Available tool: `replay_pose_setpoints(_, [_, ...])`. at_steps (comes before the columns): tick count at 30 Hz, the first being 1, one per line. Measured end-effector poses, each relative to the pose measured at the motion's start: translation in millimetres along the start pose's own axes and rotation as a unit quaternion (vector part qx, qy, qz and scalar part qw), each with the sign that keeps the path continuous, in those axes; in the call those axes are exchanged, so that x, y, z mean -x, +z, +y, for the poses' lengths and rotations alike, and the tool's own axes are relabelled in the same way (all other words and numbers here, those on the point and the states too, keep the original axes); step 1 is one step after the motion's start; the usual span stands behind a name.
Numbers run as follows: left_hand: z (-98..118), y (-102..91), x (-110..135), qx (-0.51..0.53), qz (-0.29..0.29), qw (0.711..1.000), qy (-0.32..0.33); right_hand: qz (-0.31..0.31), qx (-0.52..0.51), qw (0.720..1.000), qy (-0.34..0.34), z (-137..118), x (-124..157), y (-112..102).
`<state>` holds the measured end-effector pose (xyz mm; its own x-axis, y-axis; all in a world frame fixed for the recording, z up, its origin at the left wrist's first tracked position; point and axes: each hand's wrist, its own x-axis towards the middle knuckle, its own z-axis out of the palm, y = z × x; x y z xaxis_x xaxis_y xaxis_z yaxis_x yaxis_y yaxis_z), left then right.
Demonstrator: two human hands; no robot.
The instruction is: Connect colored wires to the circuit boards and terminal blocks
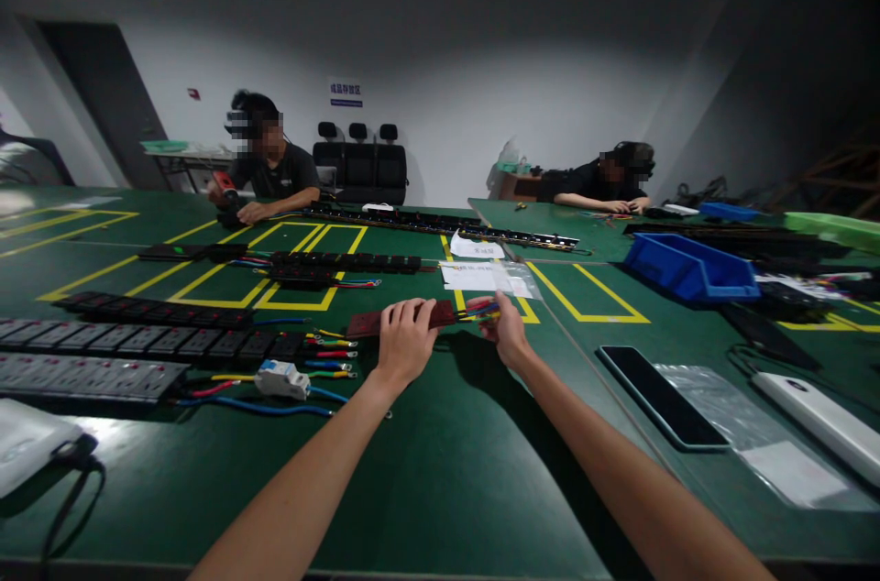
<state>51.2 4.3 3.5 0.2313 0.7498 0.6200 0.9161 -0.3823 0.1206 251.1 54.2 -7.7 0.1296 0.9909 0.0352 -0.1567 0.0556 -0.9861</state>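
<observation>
My left hand (pixel 405 341) is closed around a dark red strip (pixel 366 323), holding it slightly above the green table. Coloured wires (pixel 479 313) in red, blue and yellow come out of the strip's right end. The fingers of my right hand (pixel 509 334) pinch these wires. To the left lie a black socket strip (pixel 206 341) and a grey socket strip (pixel 89 378), with coloured leads ending in metal lugs. A white and blue circuit breaker (pixel 281 379) sits on the grey strip's leads.
A phone (pixel 661 398), a clear plastic bag (pixel 715 407) and a white power bank (pixel 821 425) lie at right, near a blue bin (pixel 691 268). Papers (pixel 485 277) lie ahead. Two people, one at left (pixel 275 169) and one at right (pixel 598 187), work across the table.
</observation>
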Motion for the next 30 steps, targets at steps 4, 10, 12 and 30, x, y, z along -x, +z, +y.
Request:
replay_pose_setpoints(4, [1,-2.1,0,0.001,0.008,1.000,-0.007,0.003,-0.100,0.993,0.066,-5,1,5])
replay_pose_setpoints(10, [1,-1.8,-1,-0.001,0.014,1.000,-0.011,-0.029,-0.230,0.960,0.154,-6,2,6])
replay_pose_setpoints(12, [1,-1.3,-1,-0.003,0.016,1.000,-0.012,-0.035,-0.257,0.949,0.182,-8,4,7])
replay_pose_setpoints(30, [0,-0.2,1,-0.003,0.001,1.000,-0.003,-0.056,-0.105,0.986,0.119,-3,0,-2])
